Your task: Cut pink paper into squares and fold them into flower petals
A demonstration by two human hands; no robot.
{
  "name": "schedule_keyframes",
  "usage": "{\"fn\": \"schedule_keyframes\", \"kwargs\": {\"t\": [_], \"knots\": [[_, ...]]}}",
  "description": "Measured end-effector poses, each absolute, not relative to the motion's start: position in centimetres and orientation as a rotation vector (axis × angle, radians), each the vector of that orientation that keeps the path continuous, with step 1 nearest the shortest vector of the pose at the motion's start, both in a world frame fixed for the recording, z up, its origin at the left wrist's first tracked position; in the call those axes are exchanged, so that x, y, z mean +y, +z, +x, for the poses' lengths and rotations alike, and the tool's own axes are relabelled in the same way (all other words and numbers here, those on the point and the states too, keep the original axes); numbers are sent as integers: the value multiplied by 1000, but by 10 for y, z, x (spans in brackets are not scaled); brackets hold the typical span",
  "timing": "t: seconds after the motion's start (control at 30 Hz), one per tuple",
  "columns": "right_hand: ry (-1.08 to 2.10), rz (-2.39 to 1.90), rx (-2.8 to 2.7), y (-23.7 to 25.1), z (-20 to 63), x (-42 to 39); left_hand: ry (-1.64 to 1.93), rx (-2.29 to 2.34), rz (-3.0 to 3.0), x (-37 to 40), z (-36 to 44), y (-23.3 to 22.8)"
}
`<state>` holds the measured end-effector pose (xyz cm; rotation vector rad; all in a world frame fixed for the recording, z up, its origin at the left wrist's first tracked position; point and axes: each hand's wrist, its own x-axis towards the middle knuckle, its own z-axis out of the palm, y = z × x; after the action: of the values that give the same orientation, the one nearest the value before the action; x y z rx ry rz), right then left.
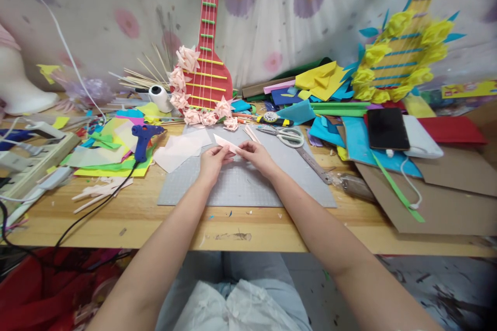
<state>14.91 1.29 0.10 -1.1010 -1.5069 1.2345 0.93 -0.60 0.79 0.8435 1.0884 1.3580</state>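
A blue glue gun (143, 139) stands on the table (128, 217) at left. Over the grey cutting mat (248, 186), the left hand (212, 161) and right hand (258, 156) each pinch an end of a pale pink paper strip (227, 143). It looks light, thin and easily creased; best held at its edges. Scissors (287, 137) lie rightward.

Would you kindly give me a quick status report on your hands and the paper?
Left hand and right hand both pinching a folded pale pink paper piece. Held just above grey cutting mat. Metal scissors lie beyond, not obstructing.
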Motion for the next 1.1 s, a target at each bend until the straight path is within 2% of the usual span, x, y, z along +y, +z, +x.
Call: {"fn": "schedule_keyframes", "kwargs": {"t": [0.4,0.57,0.93,1.1], "knots": [[1196,-1299,-1459,-1,147,18,1527,1129,936,-4,9,3],[1325,-1170,-1500,2,151,18,1555,1116,881,-3,6,4],[1268,-1243,-1382,6,165,18,1608,1110,817,-1,-1,3],[1237,-1161,-1558,6,151,14,1536,1113,936,-2,3,0]]}}
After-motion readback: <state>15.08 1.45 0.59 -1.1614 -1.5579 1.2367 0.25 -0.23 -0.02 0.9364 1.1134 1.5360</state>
